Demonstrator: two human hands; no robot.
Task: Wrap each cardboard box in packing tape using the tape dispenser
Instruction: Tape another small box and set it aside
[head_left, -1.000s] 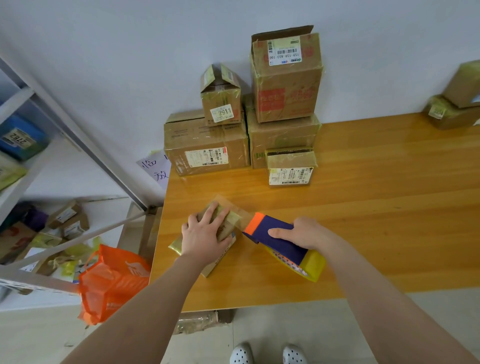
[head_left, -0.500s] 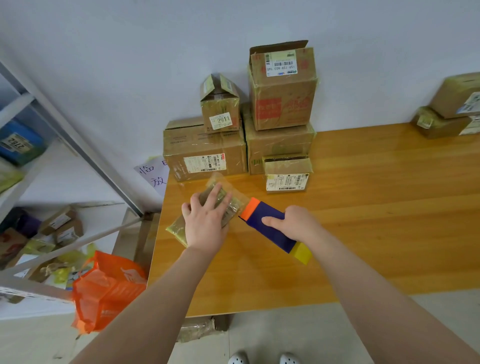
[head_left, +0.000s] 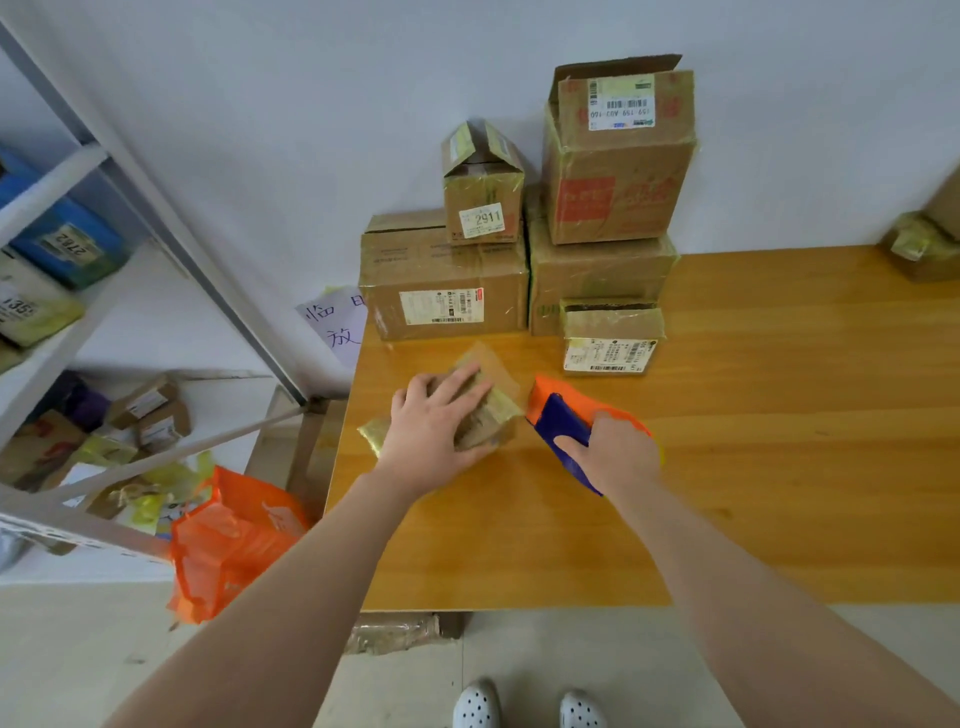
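**Small box pinned flat, dispenser gripped beside it**

A small cardboard box lies near the left edge of the wooden tabletop, in front of the stacked boxes against the wall. It is brown and low, turned at an angle to the table edge, and its sides shine with glossy, yellowish tape that wrinkles at the corners. One taped corner pokes out to the left of the wrist. A translucent strip of tape lifts off its far side.

The left hand lies on top of the box with fingers spread and fairly straight, pressing it down, the thumb along the near edge.

Just right of the box, the tape dispenser has an orange front end and a dark blue body, its orange end nearest the box. The right hand is closed around the rear of the dispenser, fingers curled over the blue part.

An orange bag hangs left of the tabletop by a shelf of parcels
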